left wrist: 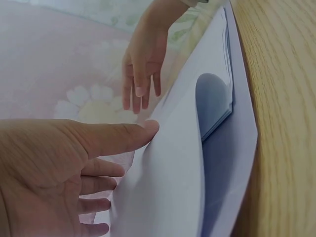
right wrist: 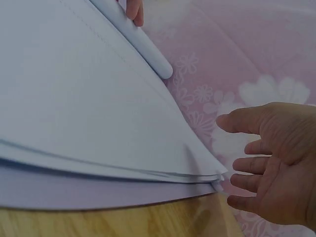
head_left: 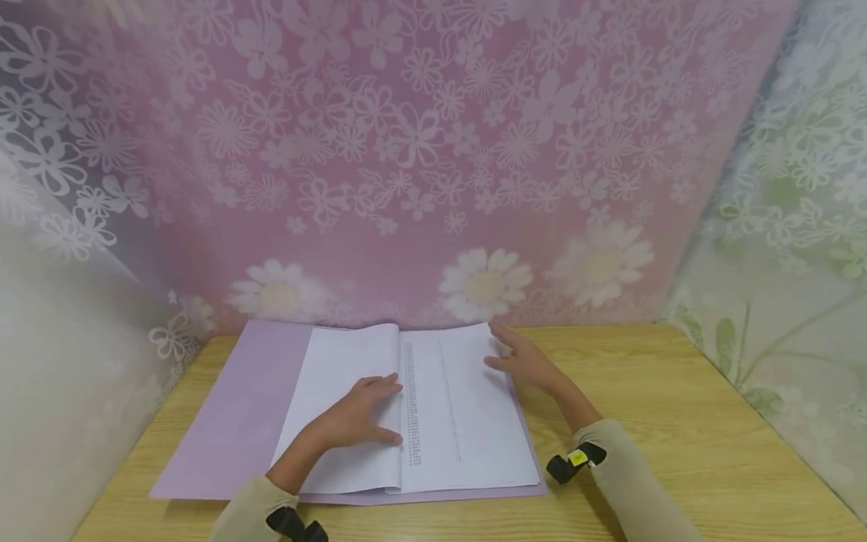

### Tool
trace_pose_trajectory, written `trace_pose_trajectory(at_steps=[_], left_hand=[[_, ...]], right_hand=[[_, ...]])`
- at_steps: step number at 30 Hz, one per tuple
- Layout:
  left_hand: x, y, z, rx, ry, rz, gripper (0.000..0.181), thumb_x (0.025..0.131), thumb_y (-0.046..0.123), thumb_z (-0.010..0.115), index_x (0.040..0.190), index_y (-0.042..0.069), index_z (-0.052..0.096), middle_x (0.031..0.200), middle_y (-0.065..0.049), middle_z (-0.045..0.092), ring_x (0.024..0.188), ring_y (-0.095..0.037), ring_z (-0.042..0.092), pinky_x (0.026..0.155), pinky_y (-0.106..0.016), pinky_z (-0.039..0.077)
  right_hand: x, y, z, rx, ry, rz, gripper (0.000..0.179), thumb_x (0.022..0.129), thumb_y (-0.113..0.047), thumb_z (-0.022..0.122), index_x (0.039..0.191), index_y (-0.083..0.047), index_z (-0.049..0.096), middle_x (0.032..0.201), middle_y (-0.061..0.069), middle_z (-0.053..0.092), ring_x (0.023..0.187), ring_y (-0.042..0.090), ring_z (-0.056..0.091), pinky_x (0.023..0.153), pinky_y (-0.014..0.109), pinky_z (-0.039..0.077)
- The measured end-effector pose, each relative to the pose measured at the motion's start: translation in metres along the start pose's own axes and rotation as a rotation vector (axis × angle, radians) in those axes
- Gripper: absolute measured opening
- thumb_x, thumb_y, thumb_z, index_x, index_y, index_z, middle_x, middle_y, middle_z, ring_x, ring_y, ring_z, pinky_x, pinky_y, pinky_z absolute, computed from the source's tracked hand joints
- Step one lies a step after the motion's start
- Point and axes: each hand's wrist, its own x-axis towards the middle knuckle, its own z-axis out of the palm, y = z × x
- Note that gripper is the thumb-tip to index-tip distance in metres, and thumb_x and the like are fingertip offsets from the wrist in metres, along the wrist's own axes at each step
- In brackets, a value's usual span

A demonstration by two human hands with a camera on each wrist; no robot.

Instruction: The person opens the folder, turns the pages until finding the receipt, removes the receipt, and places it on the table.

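Note:
A purple folder point(head_left: 223, 421) lies spread on the table with a stack of white sheets in it. The right-hand page point(head_left: 481, 406) carries two narrow columns of small print; the left-hand sheets point(head_left: 339, 354) are turned over and bulge in a rounded fold near the middle. My left hand point(head_left: 362, 414) rests on the turned sheets, fingers spread, thumb point(left wrist: 133, 137) on the paper by the fold. Beside the far right corner of the right-hand page is my right hand point(head_left: 528, 363), its fingers extended and loosely parted. In the right wrist view, that hand point(right wrist: 276, 163) holds nothing.
The wooden table point(head_left: 677, 429) extends right of the folder. Behind it hangs a pink flowered curtain point(head_left: 406, 226), with pale flowered sheeting at the left and right sides. Both sleeves bear black wrist devices point(head_left: 576, 461).

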Motion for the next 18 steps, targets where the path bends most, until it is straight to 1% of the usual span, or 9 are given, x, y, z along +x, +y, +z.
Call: trace_pose_trajectory(at_steps=[2,6,9,11,15,18], left_hand=[[0.000,-0.001,0.000,0.011,-0.007,-0.001,0.085,0.079,0.028,0.089,0.148,-0.002,0.049,0.163,-0.019,0.036,0.152,-0.046,0.028,0.121,-0.061,0.028],[-0.002,-0.001,0.000,-0.005,-0.024,-0.023,0.086,0.079,0.027,0.089,0.149,-0.003,0.048,0.164,-0.020,0.034,0.153,-0.045,0.026,0.123,-0.060,0.024],[-0.002,-0.002,0.002,-0.015,-0.032,-0.039,0.088,0.078,0.029,0.089,0.149,-0.002,0.048,0.164,-0.018,0.034,0.154,-0.044,0.026,0.123,-0.060,0.025],[-0.002,-0.003,0.003,0.000,-0.034,-0.040,0.088,0.079,0.030,0.089,0.150,-0.001,0.047,0.164,-0.018,0.034,0.154,-0.044,0.026,0.123,-0.060,0.026],[-0.001,-0.003,0.001,0.029,-0.036,-0.035,0.088,0.079,0.032,0.088,0.150,0.000,0.047,0.165,-0.017,0.034,0.154,-0.042,0.027,0.123,-0.059,0.027],[0.001,-0.004,0.001,0.029,-0.038,-0.040,0.087,0.079,0.031,0.088,0.150,0.001,0.048,0.165,-0.016,0.035,0.154,-0.041,0.027,0.123,-0.058,0.027]], right_hand=[[0.001,0.007,0.001,0.025,-0.002,0.018,0.080,0.099,-0.020,0.067,0.160,0.005,0.021,0.165,0.028,0.022,0.150,0.051,0.026,0.119,0.064,0.028],[0.003,0.015,0.005,0.029,-0.015,0.056,0.083,0.099,-0.020,0.069,0.160,0.005,0.019,0.166,0.028,0.021,0.150,0.050,0.027,0.121,0.061,0.029],[0.003,0.017,0.006,0.013,-0.033,0.058,0.084,0.099,-0.019,0.068,0.159,0.008,0.017,0.165,0.029,0.019,0.152,0.049,0.023,0.122,0.060,0.027],[0.004,0.017,0.007,0.010,-0.045,0.062,0.084,0.099,-0.019,0.068,0.159,0.009,0.016,0.165,0.030,0.017,0.152,0.048,0.022,0.122,0.059,0.026],[0.003,0.016,0.007,0.010,-0.058,0.071,0.085,0.099,-0.021,0.067,0.159,0.009,0.015,0.166,0.030,0.015,0.152,0.048,0.021,0.122,0.059,0.026],[0.002,0.017,0.008,0.010,-0.056,0.081,0.085,0.099,-0.022,0.068,0.159,0.008,0.015,0.167,0.028,0.014,0.154,0.046,0.020,0.122,0.059,0.026]])
